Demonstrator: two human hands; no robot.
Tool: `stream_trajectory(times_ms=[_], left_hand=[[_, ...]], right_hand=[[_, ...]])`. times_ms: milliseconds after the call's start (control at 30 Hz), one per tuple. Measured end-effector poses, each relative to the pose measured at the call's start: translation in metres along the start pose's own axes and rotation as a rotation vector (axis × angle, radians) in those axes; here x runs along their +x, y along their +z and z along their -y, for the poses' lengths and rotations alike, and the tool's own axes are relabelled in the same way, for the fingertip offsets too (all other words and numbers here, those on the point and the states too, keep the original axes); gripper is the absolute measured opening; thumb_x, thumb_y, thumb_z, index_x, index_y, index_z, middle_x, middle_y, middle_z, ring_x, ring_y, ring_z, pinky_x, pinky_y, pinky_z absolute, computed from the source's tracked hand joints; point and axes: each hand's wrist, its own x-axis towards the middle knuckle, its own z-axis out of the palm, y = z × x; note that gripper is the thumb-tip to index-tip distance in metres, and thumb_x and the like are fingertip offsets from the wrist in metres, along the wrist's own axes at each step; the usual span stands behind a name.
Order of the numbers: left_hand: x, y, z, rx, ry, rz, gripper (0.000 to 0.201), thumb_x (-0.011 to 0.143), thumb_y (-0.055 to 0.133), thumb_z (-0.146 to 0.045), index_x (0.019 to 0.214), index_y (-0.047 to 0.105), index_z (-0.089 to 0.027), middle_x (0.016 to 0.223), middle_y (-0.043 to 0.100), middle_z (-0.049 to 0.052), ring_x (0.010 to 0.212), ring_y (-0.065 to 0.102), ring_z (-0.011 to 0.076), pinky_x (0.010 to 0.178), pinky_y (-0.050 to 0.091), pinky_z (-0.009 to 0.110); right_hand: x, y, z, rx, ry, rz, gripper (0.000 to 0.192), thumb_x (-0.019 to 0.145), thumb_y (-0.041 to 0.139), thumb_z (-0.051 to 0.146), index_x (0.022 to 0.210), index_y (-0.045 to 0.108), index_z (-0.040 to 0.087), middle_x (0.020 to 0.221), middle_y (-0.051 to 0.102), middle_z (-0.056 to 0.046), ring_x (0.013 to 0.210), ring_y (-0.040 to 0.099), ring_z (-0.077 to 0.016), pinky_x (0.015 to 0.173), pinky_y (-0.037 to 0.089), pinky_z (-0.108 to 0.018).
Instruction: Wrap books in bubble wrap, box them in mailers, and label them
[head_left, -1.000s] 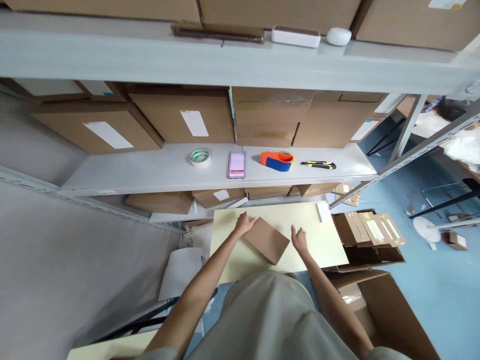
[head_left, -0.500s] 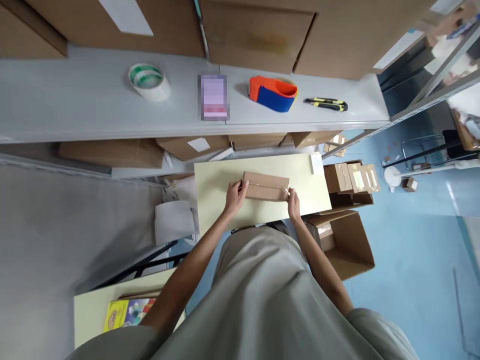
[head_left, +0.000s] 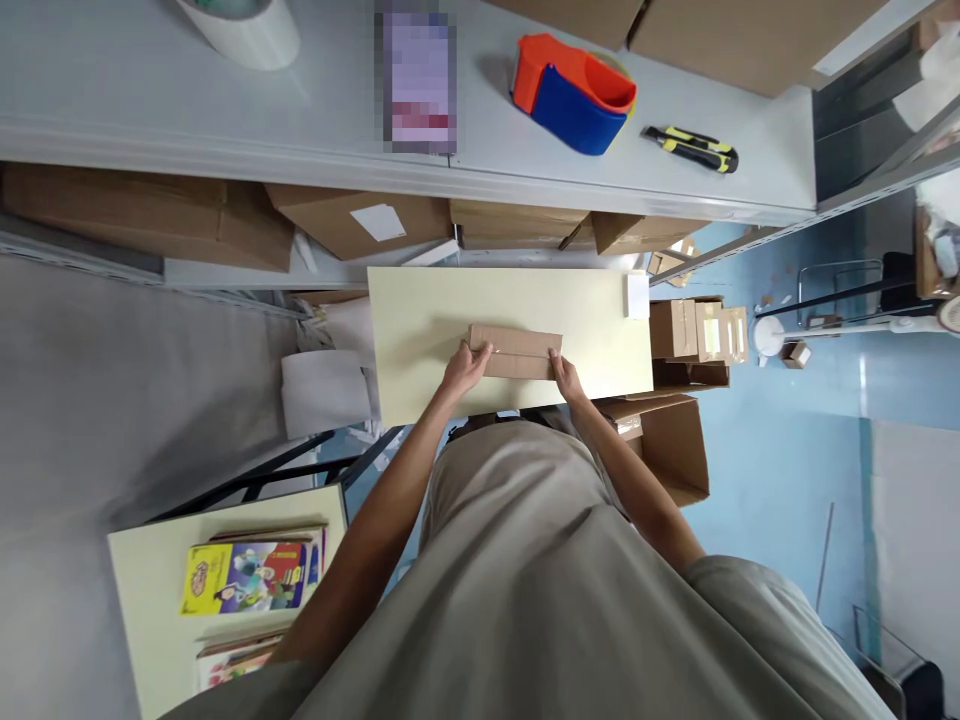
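A small brown cardboard box [head_left: 517, 353] is held flat between my two hands over the pale yellow table [head_left: 420, 300]. My left hand [head_left: 466, 368] is closed on its left end, thumb on top. At the right end, my right hand [head_left: 566, 375] grips the edge, its thumb also on the upper face. A seam runs lengthwise across the top of the box. The undersides of the fingers are hidden beneath it. Near the table's far right corner lies a small white block-shaped item [head_left: 637, 296].
Ahead, a grey shelf [head_left: 322, 130] bears an orange-and-blue tape dispenser [head_left: 577, 100], a utility knife [head_left: 694, 148] and a tape roll [head_left: 251, 35]. Cartons [head_left: 405, 220] fill the level below. An open carton [head_left: 679, 450] stands right; colourful books [head_left: 247, 577] lie on a table behind left.
The box has turned slightly, and my right hand has moved from its taped right end to a thumb-on-top grip. My view has tipped downward, showing more of the books behind left.
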Motion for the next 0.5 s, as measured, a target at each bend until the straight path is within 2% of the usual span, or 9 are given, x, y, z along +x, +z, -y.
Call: stream_trajectory(times_ms=[133, 267, 367, 433, 500], left_hand=[[0.007, -0.001, 0.006, -0.103, 0.106, 0.098, 0.045, 0.109, 0.061, -0.052, 0.136, 0.069, -0.017, 0.145, 0.08, 0.02, 0.138, 0.075, 0.0359, 0.116, 0.058, 0.045], [0.0, 0.004, 0.008, 0.059, 0.193, 0.004, 0.046, 0.108, 0.064, -0.045, 0.14, 0.069, -0.013, 0.142, 0.08, 0.023, 0.134, 0.075, 0.0386, 0.118, 0.058, 0.049], [-0.008, 0.014, 0.0, 0.187, 0.277, -0.042, 0.044, 0.11, 0.065, -0.042, 0.142, 0.069, -0.011, 0.138, 0.08, 0.024, 0.135, 0.073, 0.0395, 0.117, 0.058, 0.049], [-0.01, 0.023, -0.009, 0.282, 0.3, -0.045, 0.042, 0.112, 0.066, -0.041, 0.14, 0.071, -0.01, 0.131, 0.081, 0.025, 0.132, 0.073, 0.0407, 0.113, 0.06, 0.049], [-0.01, 0.033, -0.018, 0.37, 0.301, -0.056, 0.042, 0.111, 0.069, -0.041, 0.137, 0.074, -0.009, 0.124, 0.082, 0.026, 0.128, 0.074, 0.0412, 0.11, 0.06, 0.048]], right_hand=[[0.0, -0.003, -0.004, 0.054, 0.011, 0.065, 0.093, 0.087, 0.04, 0.111, 0.09, 0.07, 0.023, 0.103, 0.082, -0.015, 0.117, 0.071, -0.0382, 0.103, 0.061, -0.048], [-0.008, -0.016, -0.008, 0.032, -0.037, 0.085, 0.097, 0.09, 0.038, 0.111, 0.099, 0.074, 0.021, 0.111, 0.083, -0.015, 0.116, 0.074, -0.0379, 0.106, 0.062, -0.049], [-0.014, -0.043, -0.012, 0.028, -0.117, 0.095, 0.095, 0.096, 0.043, 0.105, 0.123, 0.079, 0.021, 0.133, 0.081, -0.017, 0.13, 0.073, -0.0377, 0.111, 0.063, -0.049], [-0.015, -0.066, -0.016, 0.038, -0.179, 0.096, 0.091, 0.099, 0.048, 0.099, 0.136, 0.079, 0.023, 0.151, 0.074, -0.018, 0.141, 0.069, -0.0379, 0.113, 0.064, -0.049], [-0.009, -0.088, -0.024, 0.041, -0.222, 0.114, 0.084, 0.101, 0.056, 0.093, 0.144, 0.078, 0.024, 0.161, 0.068, -0.019, 0.146, 0.068, -0.0379, 0.114, 0.066, -0.05]])
